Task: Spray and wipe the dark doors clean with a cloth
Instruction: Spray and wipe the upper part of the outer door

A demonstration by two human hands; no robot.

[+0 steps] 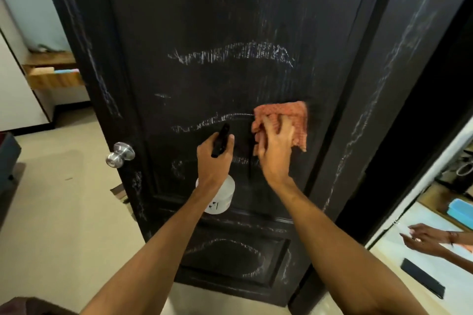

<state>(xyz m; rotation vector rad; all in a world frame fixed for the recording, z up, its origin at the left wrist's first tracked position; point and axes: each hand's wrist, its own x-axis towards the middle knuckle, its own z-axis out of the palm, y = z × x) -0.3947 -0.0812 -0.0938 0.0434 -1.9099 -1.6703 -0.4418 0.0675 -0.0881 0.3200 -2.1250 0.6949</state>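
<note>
A dark panelled door fills the view, streaked with white chalky marks across its middle and lower panels. My right hand presses an orange checked cloth flat against the door at mid height, right of centre. My left hand grips a spray bottle by its black trigger head, nozzle pointing up toward the door. The bottle's white body hangs below my wrist. Both hands are close together, just below a white smear.
A silver round knob sticks out at the door's left edge. The dark frame on the right carries white streaks too. Another person's hand shows at the lower right over a pale surface. A wooden shelf stands far left.
</note>
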